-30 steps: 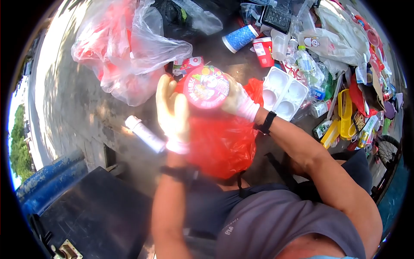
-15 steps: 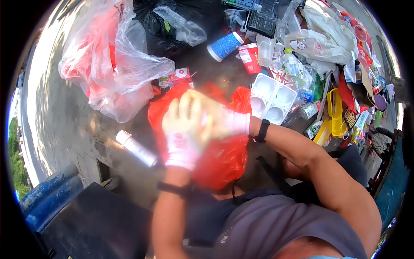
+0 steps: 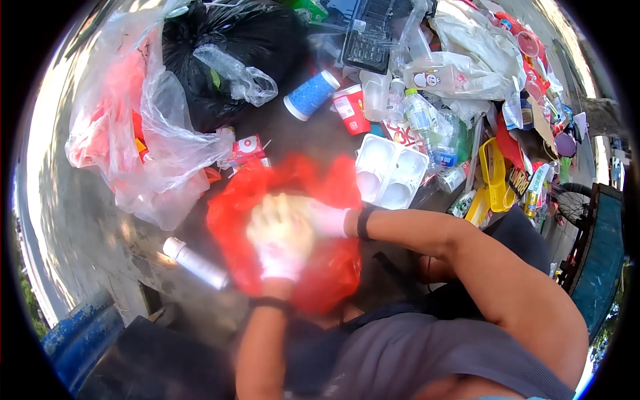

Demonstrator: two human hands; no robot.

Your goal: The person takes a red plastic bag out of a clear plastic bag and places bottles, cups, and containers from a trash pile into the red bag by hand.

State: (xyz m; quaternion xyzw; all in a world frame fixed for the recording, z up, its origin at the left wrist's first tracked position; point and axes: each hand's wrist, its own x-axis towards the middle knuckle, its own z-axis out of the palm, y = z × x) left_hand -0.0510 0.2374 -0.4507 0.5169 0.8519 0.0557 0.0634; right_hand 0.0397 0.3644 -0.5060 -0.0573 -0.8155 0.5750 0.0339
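Red plastic bag (image 3: 333, 273): in front of my torso, near the middle of the view, both hands on it or in its mouth, can't tell which. Left hand (image 3: 280, 227), pale glove, comes up from below; fingers forward, lying over the right. Right hand (image 3: 310, 215), also gloved, comes in from the right, mostly hidden under the left. Motion blur on both. I can't tell from my end whether either is clenched, loose or grasping something. Dark wristband (image 3: 365, 222) on the right arm, another band (image 3: 270, 305) on the left.

Around the bag: white cylinder (image 3: 195, 263) lying slantwise on the grey ground, just left of it. Red-and-white carton (image 3: 247, 150) above, near the edge of a big clear bag (image 3: 127, 160) with red stuff inside. Black bag (image 3: 233, 57) behind that, crumpled clear plastic (image 3: 233, 70) on it. Blue cup (image 3: 311, 96) on its side, red cup (image 3: 351, 110) tilted just right of it. White tray (image 3: 392, 171) up and right of the bag, near the red cup. I see bottles (image 3: 420, 113) and a yellow plastic piece (image 3: 493, 175) in the heap at right.
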